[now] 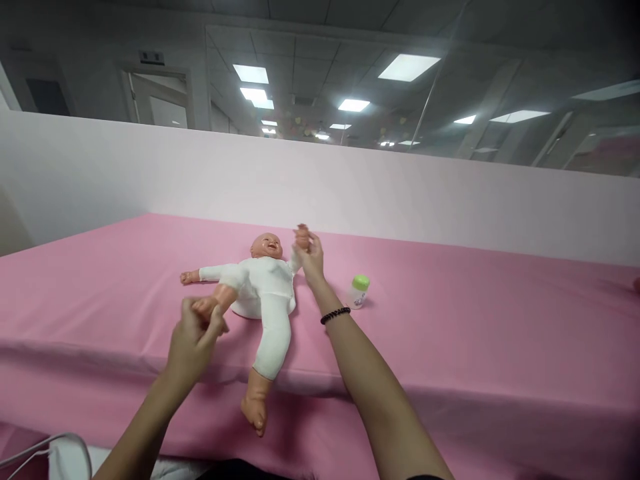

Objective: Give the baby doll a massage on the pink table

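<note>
Centre frame, 1 baby doll (263, 293) in a white sleeper lies on its back, long axis running head-away, feet toward me. My left hand (193, 340) closes around its bare foot (204, 307); my right hand (311, 257) grips its raised hand (301, 235), nearer the head. 1 green-capped baby bottle (359, 291) stands just beside my right forearm, with open pink sheet (475, 320) beyond.

You are in an office-type interior: a suspended tile ceiling (310, 40) with recessed light panels (407, 67) at 12 o'clock, a glass partition (500, 100) at 1 o'clock, a doorway (159, 100) at 11 o'clock, and a low white wall (320, 180) beyond your pink-covered table (475, 320).
</note>
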{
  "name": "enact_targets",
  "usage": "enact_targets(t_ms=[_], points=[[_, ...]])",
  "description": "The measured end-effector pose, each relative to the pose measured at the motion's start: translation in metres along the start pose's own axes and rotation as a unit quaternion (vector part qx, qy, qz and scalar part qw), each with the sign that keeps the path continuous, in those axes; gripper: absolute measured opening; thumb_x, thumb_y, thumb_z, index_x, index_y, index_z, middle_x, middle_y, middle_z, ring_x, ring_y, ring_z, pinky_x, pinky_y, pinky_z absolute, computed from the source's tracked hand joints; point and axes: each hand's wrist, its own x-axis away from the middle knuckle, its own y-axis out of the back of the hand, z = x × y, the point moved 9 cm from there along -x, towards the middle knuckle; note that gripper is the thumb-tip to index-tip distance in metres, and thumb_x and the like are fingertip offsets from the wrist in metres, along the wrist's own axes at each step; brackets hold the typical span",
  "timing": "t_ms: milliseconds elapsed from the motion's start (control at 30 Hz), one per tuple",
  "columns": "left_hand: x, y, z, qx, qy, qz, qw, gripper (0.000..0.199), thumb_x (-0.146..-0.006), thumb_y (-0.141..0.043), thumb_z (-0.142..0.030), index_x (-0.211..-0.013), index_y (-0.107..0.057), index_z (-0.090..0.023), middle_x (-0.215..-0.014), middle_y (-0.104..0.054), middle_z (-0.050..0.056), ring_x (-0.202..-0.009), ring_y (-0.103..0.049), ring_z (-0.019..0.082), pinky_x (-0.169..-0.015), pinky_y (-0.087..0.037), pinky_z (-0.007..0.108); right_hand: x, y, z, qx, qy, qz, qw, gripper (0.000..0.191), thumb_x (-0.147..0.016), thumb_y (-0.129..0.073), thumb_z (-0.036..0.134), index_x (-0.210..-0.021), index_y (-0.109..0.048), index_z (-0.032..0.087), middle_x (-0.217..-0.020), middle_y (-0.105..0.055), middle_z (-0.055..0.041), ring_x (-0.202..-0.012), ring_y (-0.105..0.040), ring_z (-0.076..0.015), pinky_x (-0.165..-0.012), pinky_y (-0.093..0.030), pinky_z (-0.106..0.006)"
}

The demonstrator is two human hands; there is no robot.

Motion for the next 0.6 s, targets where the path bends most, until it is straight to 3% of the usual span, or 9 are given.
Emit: enact_targets(t_ms=[67, 133, 167, 233, 333, 433, 500, 600], points=[[-0.029, -0.024, -0.002, -0.002, 0.007, 0.052, 0.999, 0.037, -0.094, -0.055, -0.057, -0.101, -0.039, -0.025, -0.068, -0.067, -0.001, -0.062, -0.067, 0.024, -0.061, -0.052, 0.036, 0.017, -0.041, 0.009, 0.021, 0.012, 0.164, 0.986, 0.051, -0.070, -0.079, 0.024, -0.119, -0.065, 0.022, -0.131, -0.068, -0.0091, -0.122, -0.063, -0.0247, -0.106, -0.050, -0.040], [-0.049, -0.042, 0.000, 0.006, 0.013, 0.089, 0.996, 0.038, -0.094, -0.055, -0.058, -0.098, -0.037, -0.025, -0.067, -0.067, -0.001, -0.062, -0.066, 0.024, -0.061, -0.050, 0.034, 0.037, -0.068, 0.008, 0.054, -0.007, 0.281, 0.958, 0.049, -0.069, -0.078, 0.022, -0.117, -0.069, 0.023, -0.131, -0.068, -0.0076, -0.129, -0.059, -0.0265, -0.110, -0.047, -0.041], [-0.054, -0.046, 0.002, 0.014, 0.015, 0.094, 0.995, 0.038, -0.094, -0.055, -0.058, -0.097, -0.037, -0.025, -0.066, -0.066, -0.001, -0.062, -0.066, 0.023, -0.061, -0.050, 0.034, 0.044, -0.074, 0.006, 0.062, -0.015, 0.311, 0.948, 0.050, -0.068, -0.079, 0.021, -0.118, -0.070, 0.023, -0.133, -0.067, -0.0071, -0.132, -0.057, -0.0269, -0.112, -0.045, -0.042], [-0.055, -0.043, 0.002, 0.034, 0.011, 0.085, 0.996, 0.039, -0.094, -0.054, -0.059, -0.097, -0.037, -0.024, -0.065, -0.065, -0.002, -0.061, -0.065, 0.022, -0.061, -0.050, 0.034, 0.045, -0.074, 0.004, 0.059, -0.025, 0.307, 0.950, 0.052, -0.068, -0.080, 0.022, -0.119, -0.070, 0.023, -0.134, -0.067, -0.0076, -0.133, -0.056, -0.0268, -0.114, -0.043, -0.043], [-0.031, -0.018, -0.001, 0.054, 0.001, 0.038, 0.998, 0.039, -0.095, -0.053, -0.060, -0.100, -0.040, -0.023, -0.066, -0.063, -0.002, -0.061, -0.064, 0.022, -0.060, -0.052, 0.035, 0.022, -0.047, 0.004, 0.008, -0.018, 0.176, 0.984, 0.047, -0.071, -0.080, 0.027, -0.116, -0.068, 0.021, -0.134, -0.066, -0.0099, -0.125, -0.062, -0.0251, -0.111, -0.046, -0.042], [0.016, 0.014, 0.000, 0.045, -0.016, -0.024, 0.999, 0.035, -0.095, -0.054, -0.058, -0.094, -0.043, -0.025, -0.064, -0.062, 0.000, -0.059, -0.063, 0.023, -0.057, -0.056, 0.039, -0.003, 0.005, -0.009, -0.051, -0.035, -0.029, 0.998, 0.045, -0.074, -0.074, 0.025, -0.117, -0.063, 0.018, -0.133, -0.066, -0.0119, -0.118, -0.065, -0.0208, -0.107, -0.049, -0.039], [0.051, 0.030, 0.004, 0.035, -0.028, -0.058, 0.997, 0.031, -0.092, -0.056, -0.057, -0.092, -0.045, -0.028, -0.063, -0.062, 0.002, -0.057, -0.063, 0.026, -0.053, -0.057, 0.043, -0.004, 0.046, -0.033, -0.060, -0.107, -0.173, 0.977, 0.046, -0.076, -0.067, 0.023, -0.121, -0.060, 0.017, -0.130, -0.067, -0.0114, -0.113, -0.066, -0.0191, -0.102, -0.052, -0.036], [0.091, 0.029, 0.014, -0.015, -0.009, -0.007, 1.000, 0.025, -0.085, -0.062, -0.056, -0.094, -0.056, -0.033, -0.062, -0.065, 0.002, -0.059, -0.067, 0.032, -0.056, -0.061, 0.052, 0.013, 0.089, -0.066, -0.055, -0.219, -0.299, 0.927, 0.040, -0.081, -0.054, 0.022, -0.120, -0.059, 0.017, -0.119, -0.069, -0.0097, -0.110, -0.067, -0.0208, -0.094, -0.056, -0.035]])
